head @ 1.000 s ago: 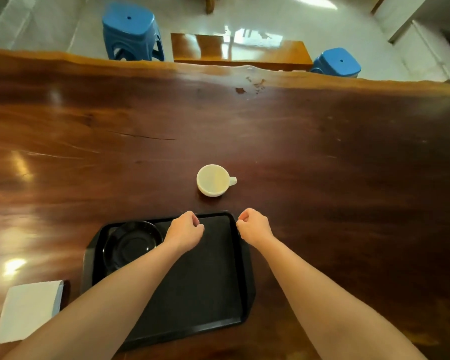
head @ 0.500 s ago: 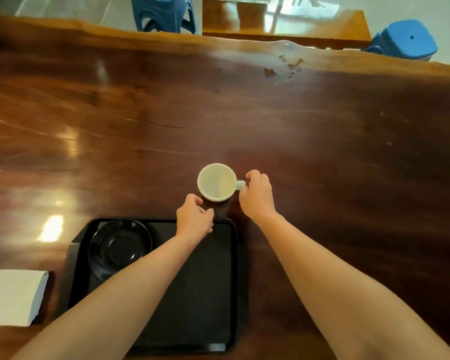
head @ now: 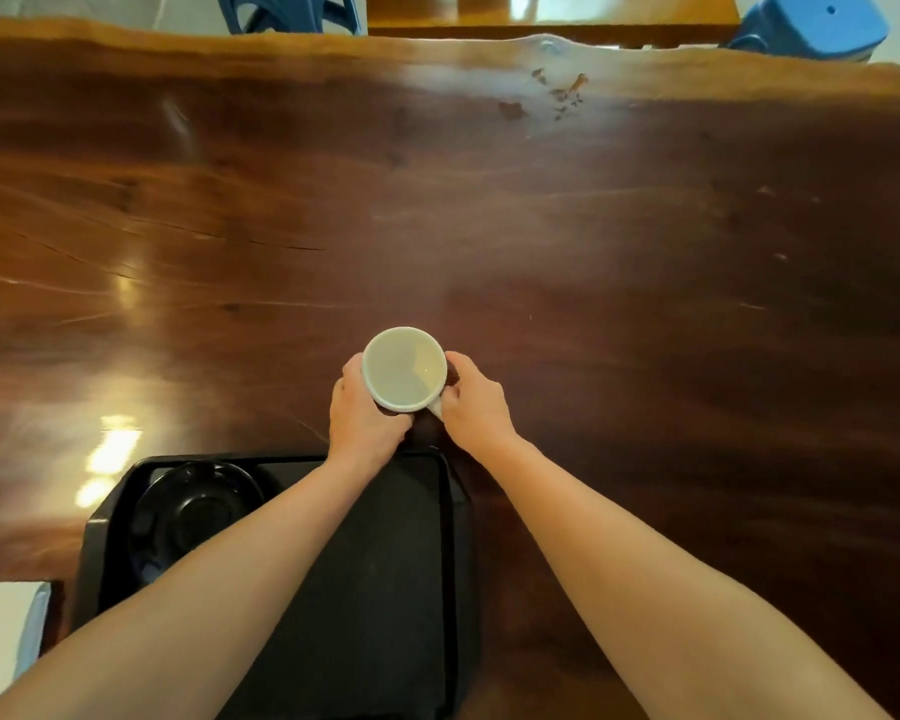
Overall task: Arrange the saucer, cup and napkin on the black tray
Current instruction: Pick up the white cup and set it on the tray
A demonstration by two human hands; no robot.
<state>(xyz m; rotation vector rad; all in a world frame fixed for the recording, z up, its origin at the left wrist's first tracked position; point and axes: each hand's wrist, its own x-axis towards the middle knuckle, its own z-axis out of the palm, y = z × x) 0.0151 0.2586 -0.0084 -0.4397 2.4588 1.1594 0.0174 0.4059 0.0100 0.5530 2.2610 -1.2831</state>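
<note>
A white cup (head: 404,368) stands upright on the wooden table just beyond the far edge of the black tray (head: 385,589). My left hand (head: 362,415) wraps the cup's left side. My right hand (head: 476,407) grips the cup's right side at its handle, which is mostly hidden. A black saucer (head: 193,511) lies in the tray's far left corner, partly behind my left forearm. A folded white napkin (head: 1,636) rests on the table left of the tray, cut off by the frame edge.
The dark wooden table (head: 489,226) stretches far ahead and to the right. Beyond its far edge stand two blue stools (head: 811,28) and a wooden bench (head: 541,13).
Both hands have moved forward from the tray's far rim and closed on the cup, one on each side. The view has tilted down and closer.
</note>
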